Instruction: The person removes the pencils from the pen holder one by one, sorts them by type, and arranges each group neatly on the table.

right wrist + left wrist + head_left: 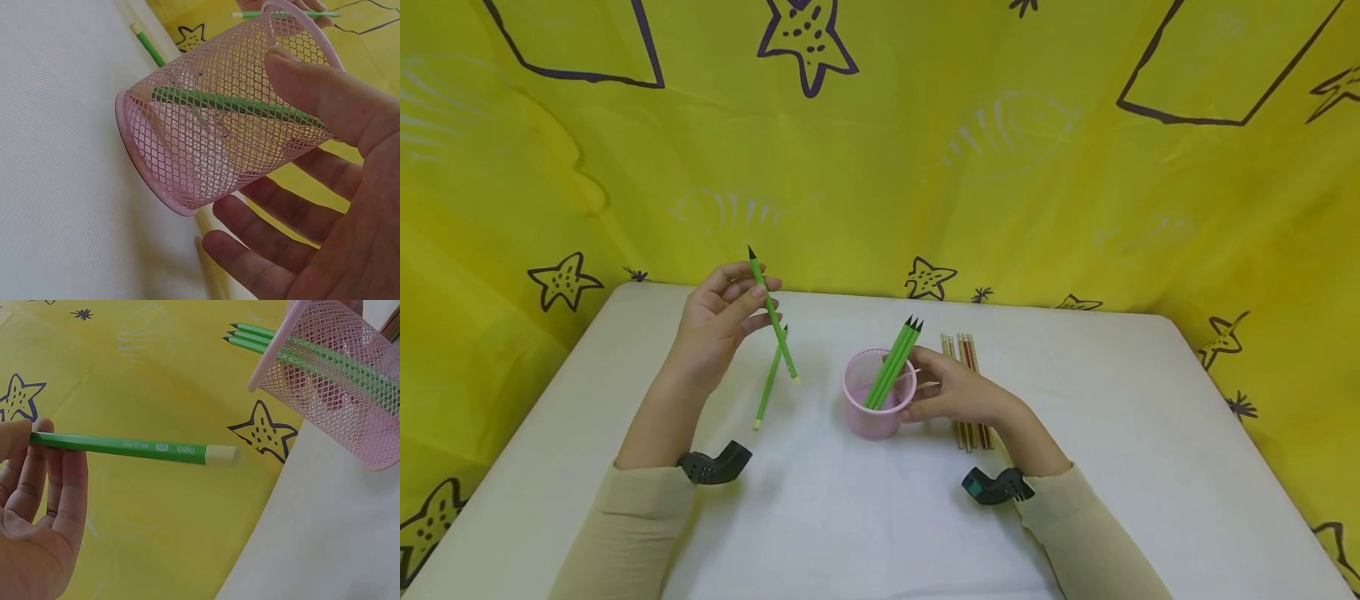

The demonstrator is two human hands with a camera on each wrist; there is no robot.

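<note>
My left hand (pixel 715 321) pinches a green pencil (pixel 772 317) between thumb and fingers, raised above the table with its black tip up. In the left wrist view the pale yellow eraser end of that pencil (pixel 119 444) points toward the cup. My right hand (pixel 955 387) holds a pink mesh pencil cup (pixel 872 425) from its right side, thumb on the mesh in the right wrist view. Several green pencils (pixel 892 367) lean inside the cup, black points upward. Another green pencil (pixel 767 392) lies on the table below my left hand.
Several gold and red striped pencils (pixel 966 437) lie side by side behind my right hand, partly hidden by it. The table (pixel 865 533) has a white cover. A yellow patterned cloth (pixel 880 167) hangs along the back and sides.
</note>
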